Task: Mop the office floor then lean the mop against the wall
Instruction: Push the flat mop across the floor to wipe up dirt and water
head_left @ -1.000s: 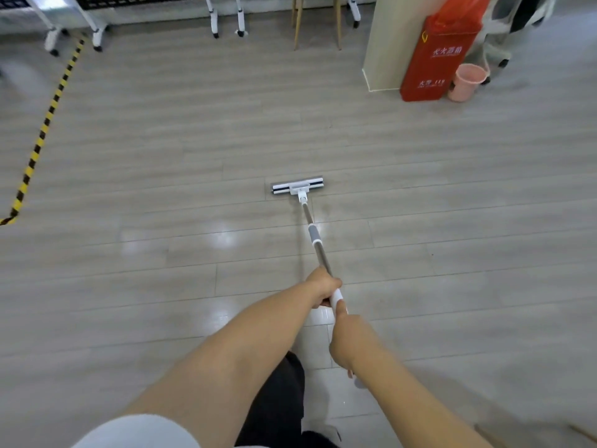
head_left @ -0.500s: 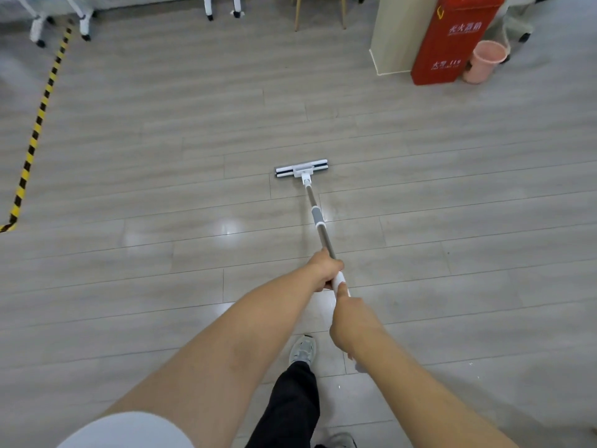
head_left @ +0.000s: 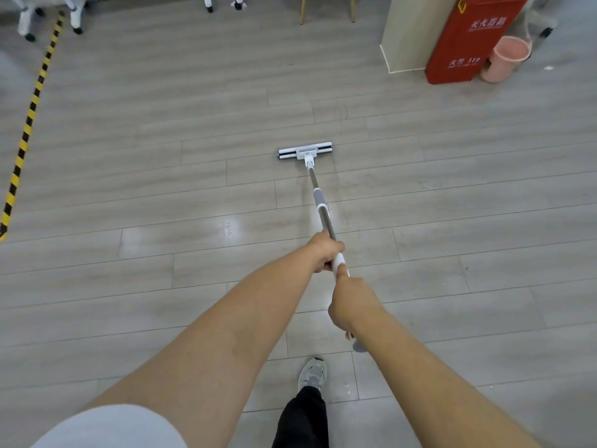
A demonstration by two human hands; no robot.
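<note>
Both hands grip a flat mop's [head_left: 305,151] metal handle, the left hand [head_left: 324,250] ahead of the right hand [head_left: 350,302], its white head flat on the grey wood-look floor [head_left: 161,189] straight ahead.

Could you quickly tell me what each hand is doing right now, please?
Left hand: closed around the mop handle.
Right hand: closed around the same handle, nearer its top end.
</note>
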